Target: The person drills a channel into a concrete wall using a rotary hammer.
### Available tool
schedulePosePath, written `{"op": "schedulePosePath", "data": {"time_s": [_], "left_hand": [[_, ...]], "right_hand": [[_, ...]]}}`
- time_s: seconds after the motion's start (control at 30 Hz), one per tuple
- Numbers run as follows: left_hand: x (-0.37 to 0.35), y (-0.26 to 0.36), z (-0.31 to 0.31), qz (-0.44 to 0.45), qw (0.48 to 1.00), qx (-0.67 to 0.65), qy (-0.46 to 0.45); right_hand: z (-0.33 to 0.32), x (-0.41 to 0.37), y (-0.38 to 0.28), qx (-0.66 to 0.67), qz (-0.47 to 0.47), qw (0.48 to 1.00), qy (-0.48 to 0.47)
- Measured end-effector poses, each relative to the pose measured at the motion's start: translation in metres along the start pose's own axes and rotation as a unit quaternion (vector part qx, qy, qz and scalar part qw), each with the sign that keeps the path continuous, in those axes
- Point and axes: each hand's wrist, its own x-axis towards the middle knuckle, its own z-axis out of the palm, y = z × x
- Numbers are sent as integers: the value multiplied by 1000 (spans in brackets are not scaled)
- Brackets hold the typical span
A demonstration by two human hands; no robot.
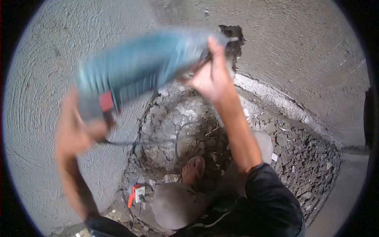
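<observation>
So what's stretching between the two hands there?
A blue power tool: the left hand grips its rear handle, the right hand its front end. Head view, blurred.

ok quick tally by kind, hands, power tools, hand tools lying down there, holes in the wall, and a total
hands: 2, left hand and right hand, both gripping the power tool
power tools: 1, blue power tool, motion-blurred
hand tools: 1, orange-handled tool
holes: 1, broken hole
total: 5
</observation>
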Motion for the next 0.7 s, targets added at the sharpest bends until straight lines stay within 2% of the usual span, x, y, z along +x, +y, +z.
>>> {"op": "schedulePosePath", "data": {"time_s": [0.03,0.07,0.1,0.13,0.17,0.23,0.3,0.33,0.37,0.4,0.47,0.7], "left_hand": [[-27,-28,24,-74,996,12,51],[-59,-46,48,-188,978,-68,64],[-87,-95,66,-160,987,-12,26],[-110,-126,97,-112,992,-22,55],[-130,-154,126,-126,988,-61,71],[-154,-190,170,-144,980,-110,82],[-171,-210,203,-83,987,-24,137],[-194,-240,224,-86,987,-34,133],[-222,-278,246,-149,982,-36,108],[-239,-297,256,-212,973,-33,80],[-218,-289,250,-227,971,-32,68],[-191,-257,251,-268,963,-29,22]], "right_hand": [[-7,-6,10,58,25,998,-7],[-22,-12,28,118,51,992,-12],[-38,-25,48,68,84,994,19],[-51,-38,65,15,120,991,50],[-58,-50,77,4,124,991,54],[-66,-70,98,-6,197,964,181],[-63,-84,101,-21,211,956,205],[-63,-88,101,-31,220,950,219],[-87,-94,124,-81,208,941,255],[-81,-91,117,-82,212,939,259],[-54,-82,89,-77,212,950,214],[-44,-66,55,-80,171,965,184]]}}
